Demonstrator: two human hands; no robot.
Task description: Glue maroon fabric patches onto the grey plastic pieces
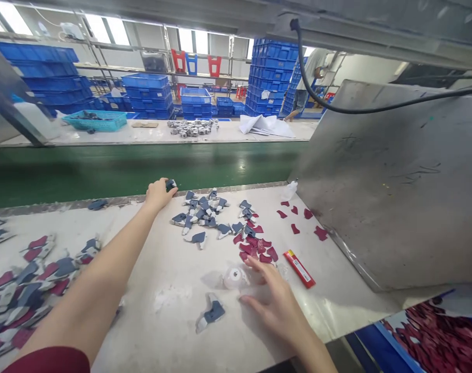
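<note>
My left hand [160, 195] reaches to the far edge of the worktable, fingers closed on a small dark blue and white plastic part [171, 184]. My right hand [277, 298] is at the front, thumb and fingers apart. Just left of its fingertips is a small, clear round object with a white top [235, 275]; I cannot tell whether they touch. One blue and grey plastic part [212, 312] lies nearer me. Beyond the right hand is a cluster of maroon pieces [255, 247], with a pile of blue and white parts [203, 210] behind it.
Assembled blue, maroon and grey parts [30, 290] spread at left. A red packet [299, 268] lies right of my hand. A metal panel [391, 186] bounds the right side; a bin of maroon pieces [438, 331] sits below. Beyond the table runs a green belt [220, 165].
</note>
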